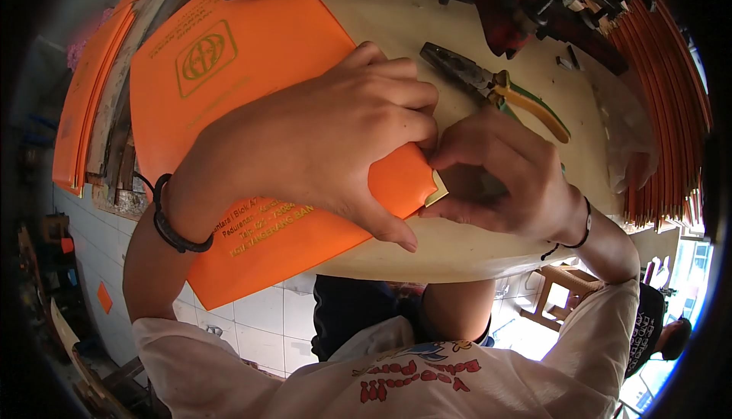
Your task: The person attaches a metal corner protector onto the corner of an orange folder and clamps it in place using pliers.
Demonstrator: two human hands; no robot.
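An orange folder (pixel 259 45) with gold print lies slanted on the pale work table. My left hand (pixel 328 129) rests over it with curled fingers and grips it near its right-hand corner, the thumb lying along the lower edge. A small gold-coloured corner piece (pixel 436 192) sits at that corner. My right hand (pixel 503 175) pinches the piece between thumb and forefinger, close beside the left fingers. Just above the right hand, pliers (pixel 496 87) with green and yellow handles lie on the table.
The pale table (pixel 366 259) has a curved front edge. A stack of orange folders (pixel 663 99) stands at the right, and more orange folders (pixel 95 106) lie at the left. A dark red metal machine part (pixel 503 19) is at the top. Behind the right elbow is a wooden stool (pixel 545 297).
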